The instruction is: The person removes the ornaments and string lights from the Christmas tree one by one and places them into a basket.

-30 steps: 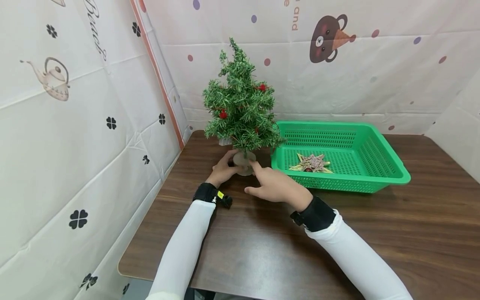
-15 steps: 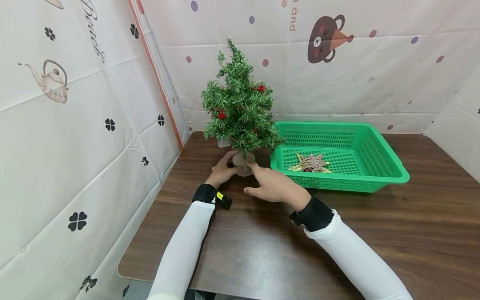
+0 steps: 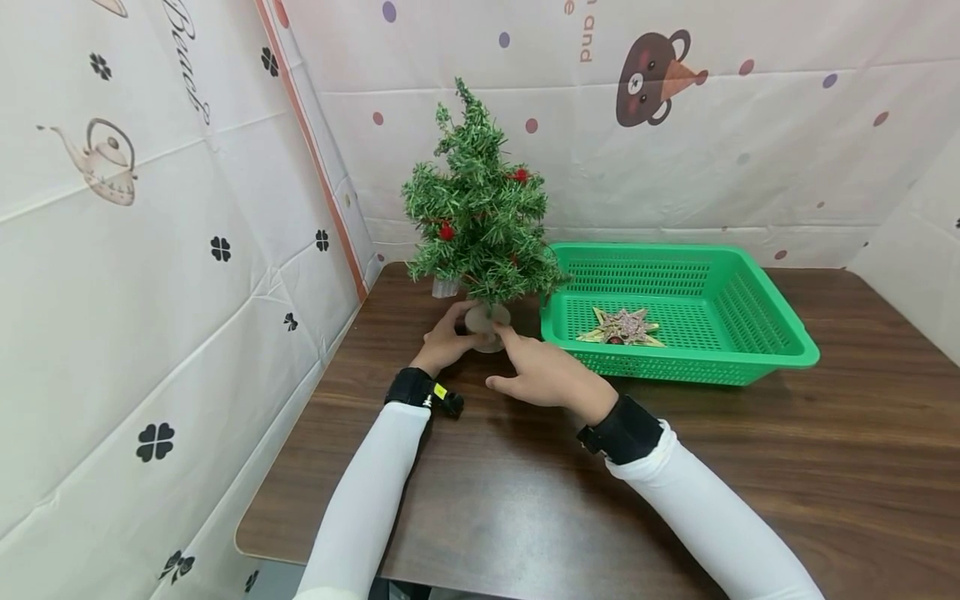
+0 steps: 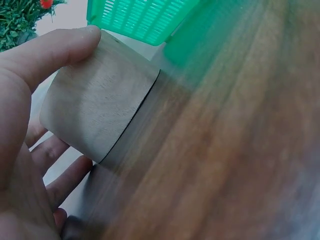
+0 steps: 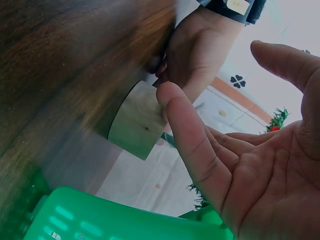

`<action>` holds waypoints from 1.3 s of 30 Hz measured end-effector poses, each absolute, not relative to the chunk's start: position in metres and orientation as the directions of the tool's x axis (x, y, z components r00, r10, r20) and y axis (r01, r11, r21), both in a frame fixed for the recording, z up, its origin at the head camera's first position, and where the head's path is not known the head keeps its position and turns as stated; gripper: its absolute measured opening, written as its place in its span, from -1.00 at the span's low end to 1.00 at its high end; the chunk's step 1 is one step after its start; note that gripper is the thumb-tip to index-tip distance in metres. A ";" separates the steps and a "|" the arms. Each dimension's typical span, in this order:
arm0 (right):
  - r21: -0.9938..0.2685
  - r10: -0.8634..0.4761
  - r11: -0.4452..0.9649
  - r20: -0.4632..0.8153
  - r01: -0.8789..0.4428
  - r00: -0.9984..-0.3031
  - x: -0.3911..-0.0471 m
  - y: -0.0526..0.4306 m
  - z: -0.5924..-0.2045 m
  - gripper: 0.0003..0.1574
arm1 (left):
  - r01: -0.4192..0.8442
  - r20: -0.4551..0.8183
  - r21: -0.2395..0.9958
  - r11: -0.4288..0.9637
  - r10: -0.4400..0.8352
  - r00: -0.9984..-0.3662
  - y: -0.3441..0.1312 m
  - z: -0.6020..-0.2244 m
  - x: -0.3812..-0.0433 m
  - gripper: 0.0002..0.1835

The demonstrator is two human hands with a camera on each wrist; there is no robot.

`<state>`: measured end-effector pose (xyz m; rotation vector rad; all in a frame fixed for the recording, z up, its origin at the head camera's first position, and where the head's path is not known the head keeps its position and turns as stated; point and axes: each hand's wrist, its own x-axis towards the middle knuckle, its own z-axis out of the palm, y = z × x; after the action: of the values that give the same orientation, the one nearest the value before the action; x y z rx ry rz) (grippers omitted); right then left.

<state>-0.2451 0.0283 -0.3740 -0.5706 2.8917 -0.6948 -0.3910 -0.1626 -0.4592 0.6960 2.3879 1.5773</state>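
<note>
A small artificial Christmas tree (image 3: pixel 480 208) with a few red ornaments stands upright on the table. Its pale round wooden base (image 4: pixel 102 95) shows its side in both wrist views. My left hand (image 3: pixel 444 342) grips the base from the left, thumb on the near side and fingers curled round behind. From the right, my right hand (image 3: pixel 551 371) reaches to the base with its index finger extended against or very near it. The right thumb (image 5: pixel 282 60) is spread away, and nothing lies in that palm.
A green plastic basket (image 3: pixel 690 363) stands just right of the tree, and a glittery star ornament (image 3: pixel 624 325) lies in it. Behind the tree's left side, a small clear object (image 3: pixel 446 287) is partly hidden. Printed cloth (image 3: pixel 750 150) hangs behind the brown table (image 3: pixel 465 500).
The view has shifted very slightly. The tree looks turned a little on its spot, its red ornaments and the clear object having moved slightly. Both hands keep nearly the same place.
</note>
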 end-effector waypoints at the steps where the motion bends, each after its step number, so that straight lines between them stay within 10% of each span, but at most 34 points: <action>1: -0.459 -0.384 0.824 -0.020 -0.333 -0.923 -0.245 0.028 -0.374 0.12 | 0.276 0.094 0.908 0.315 0.490 -0.867 -0.163 -0.455 -0.388 -0.24; 21: -0.477 -0.357 0.811 0.055 -0.339 -0.932 -0.242 0.023 -0.374 0.11 | 0.272 0.075 0.895 0.352 0.484 -0.872 -0.163 -0.458 -0.393 -0.26; 33: -0.453 -0.364 0.769 0.271 -0.452 -0.891 -0.245 0.030 -0.367 -0.60 | 0.297 0.107 0.899 0.321 0.497 -0.861 -0.163 -0.459 -0.393 -0.32; 39: -0.503 -0.354 0.740 0.272 -0.445 -0.895 -0.247 0.035 -0.367 -0.61 | 0.296 0.105 0.898 0.326 0.495 -0.863 -0.163 -0.459 -0.393 -0.34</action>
<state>-0.2475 0.0347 -0.3668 -0.7113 3.0773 -0.9573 -0.3935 -0.1630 -0.4586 0.7253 2.3983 1.5621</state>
